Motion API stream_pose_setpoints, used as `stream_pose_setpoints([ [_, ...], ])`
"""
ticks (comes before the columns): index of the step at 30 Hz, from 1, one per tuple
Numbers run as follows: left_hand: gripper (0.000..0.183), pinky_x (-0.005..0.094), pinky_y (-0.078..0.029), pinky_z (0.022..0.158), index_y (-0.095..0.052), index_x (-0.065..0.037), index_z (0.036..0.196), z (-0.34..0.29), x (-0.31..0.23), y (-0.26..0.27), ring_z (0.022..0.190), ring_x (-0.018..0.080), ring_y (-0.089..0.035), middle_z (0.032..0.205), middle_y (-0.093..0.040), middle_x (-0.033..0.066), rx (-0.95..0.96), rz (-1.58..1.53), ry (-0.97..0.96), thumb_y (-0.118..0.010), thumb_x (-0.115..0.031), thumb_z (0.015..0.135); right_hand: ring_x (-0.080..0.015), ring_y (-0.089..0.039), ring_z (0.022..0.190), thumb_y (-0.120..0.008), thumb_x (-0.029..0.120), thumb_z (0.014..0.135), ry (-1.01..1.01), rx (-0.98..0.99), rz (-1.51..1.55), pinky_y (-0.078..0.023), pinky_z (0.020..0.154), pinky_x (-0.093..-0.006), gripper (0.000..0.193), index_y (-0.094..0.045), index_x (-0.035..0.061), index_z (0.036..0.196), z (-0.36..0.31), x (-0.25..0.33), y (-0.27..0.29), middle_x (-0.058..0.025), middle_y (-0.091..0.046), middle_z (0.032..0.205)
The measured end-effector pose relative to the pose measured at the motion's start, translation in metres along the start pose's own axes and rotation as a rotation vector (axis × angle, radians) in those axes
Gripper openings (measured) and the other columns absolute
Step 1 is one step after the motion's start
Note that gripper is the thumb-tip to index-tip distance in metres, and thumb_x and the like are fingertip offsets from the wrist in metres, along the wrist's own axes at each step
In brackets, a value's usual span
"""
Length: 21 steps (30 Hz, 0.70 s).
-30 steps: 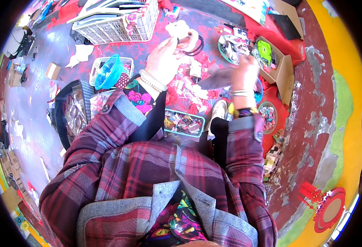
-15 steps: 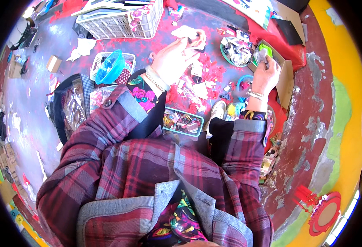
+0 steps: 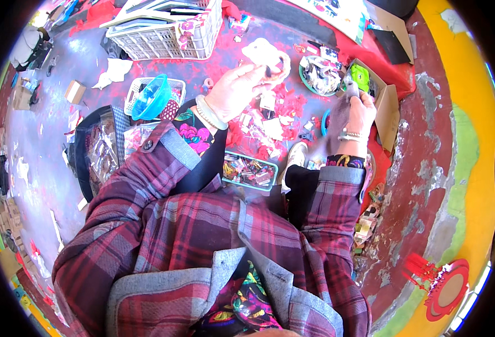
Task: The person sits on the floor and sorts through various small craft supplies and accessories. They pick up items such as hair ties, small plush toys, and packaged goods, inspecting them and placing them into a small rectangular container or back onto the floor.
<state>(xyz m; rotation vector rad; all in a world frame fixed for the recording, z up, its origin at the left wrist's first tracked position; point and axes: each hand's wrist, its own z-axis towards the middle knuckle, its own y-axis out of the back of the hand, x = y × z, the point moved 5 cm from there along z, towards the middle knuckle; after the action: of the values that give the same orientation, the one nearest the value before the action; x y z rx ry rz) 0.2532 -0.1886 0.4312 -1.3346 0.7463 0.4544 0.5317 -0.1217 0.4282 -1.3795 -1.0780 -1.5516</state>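
Observation:
My left hand (image 3: 233, 94) is closed in a pinch on a soft pinkish-beige loop (image 3: 284, 70) that has a white piece (image 3: 261, 53) attached or lying against it. Both are held above the floor among red and white scraps (image 3: 267, 126). On the right, my right hand (image 3: 361, 115) grips a limp greyish, partly see-through thing (image 3: 342, 112) that hangs down and is smeared by motion; its kind does not show. Just beyond that hand is an open cardboard box (image 3: 389, 112) with a bright green package (image 3: 360, 77) in it.
Round green basket (image 3: 321, 76) of small packets stands between my hands, farther off. A white crate (image 3: 163, 44) is far left; a blue bowl (image 3: 152, 96) rests on a white basket. Near me are a tray (image 3: 250, 170) of small pieces and a dark bag (image 3: 81, 146) of clear packets.
My right hand has drawn back slightly from the box, and the greyish thing now hangs lower from it. My left hand has shifted a little, lifting the loop and white piece into clearer view.

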Motion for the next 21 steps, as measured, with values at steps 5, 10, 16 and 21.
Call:
stream_pose_setpoints([
  [5, 0.023, 0.0268, -0.044, 0.077, -0.054, 0.001, 0.105, -0.011, -0.02, -0.019, 0.086, 0.0151, -0.056, 0.097, -0.057, 0.0084, 0.009, 0.885, -0.288, -0.046, -0.011, 0.087, -0.018, -0.059, 0.072, -0.05, 0.007, 0.076, -0.177, 0.329, 0.427, -0.05, 0.063, -0.0268, 0.02, -0.056, -0.0008, 0.094, -0.05, 0.03, -0.027, -0.0091, -0.058, 0.085],
  [10, 0.029, 0.0368, -0.038, 0.086, -0.054, -0.002, 0.107, -0.021, -0.028, -0.068, 0.104, 0.0246, -0.05, 0.105, -0.056, 0.0101, 0.191, 1.843, -0.825, -0.047, -0.01, 0.08, -0.014, -0.056, 0.082, -0.058, 0.035, 0.081, -0.288, 0.528, 0.464, -0.045, 0.072, -0.0272, 0.04, -0.055, 0.0016, 0.102, -0.105, 0.03, -0.063, -0.0058, -0.058, 0.089],
  [16, 0.035, 0.038, -0.035, 0.088, -0.053, -0.003, 0.109, -0.035, -0.001, -0.084, 0.107, 0.025, -0.047, 0.111, -0.053, 0.0089, 0.239, 2.169, -0.841, -0.047, -0.017, 0.077, -0.0088, -0.055, 0.078, -0.063, 0.017, 0.078, -0.323, 0.448, 0.45, -0.043, 0.069, -0.0214, 0.023, -0.059, 0.001, 0.095, -0.121, 0.004, -0.053, -0.0027, -0.06, 0.088],
  [21, 0.056, 0.0341, -0.033, 0.096, -0.038, 0.002, 0.122, -0.049, -0.009, -0.067, 0.114, 0.0232, -0.042, 0.122, -0.044, 0.0147, -0.069, 1.011, -0.332, -0.062, -0.024, 0.079, -0.0135, -0.059, 0.076, -0.058, 0.003, 0.078, -0.409, 0.362, 0.68, -0.047, 0.068, -0.0237, 0.014, -0.059, 0.0014, 0.093, -0.13, 0.009, -0.033, -0.0056, -0.062, 0.086],
])
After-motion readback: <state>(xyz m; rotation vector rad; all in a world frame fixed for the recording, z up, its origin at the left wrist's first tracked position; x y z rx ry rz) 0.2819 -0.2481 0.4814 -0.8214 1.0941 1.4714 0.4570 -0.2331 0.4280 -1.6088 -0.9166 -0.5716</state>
